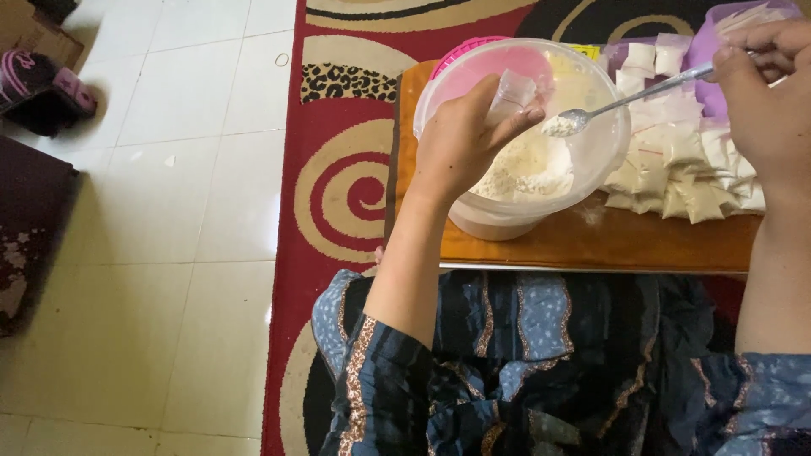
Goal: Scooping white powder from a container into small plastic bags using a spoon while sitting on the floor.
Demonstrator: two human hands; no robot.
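Observation:
My left hand [460,139] holds a small clear plastic bag [512,95] over a round translucent container [601,139] of pale powder [525,169]. My right hand [769,93] grips a metal spoon [642,91] by its handle. The spoon's bowl carries a heap of powder and hovers just right of the bag's mouth, above the container. The container stands on a low wooden table [591,241].
A pile of small filled bags [684,169] lies on the table to the right of the container. A pink lid [460,52] and a purple tray [718,51] sit behind. A patterned red rug [338,194] and white floor tiles [169,211] surround the table.

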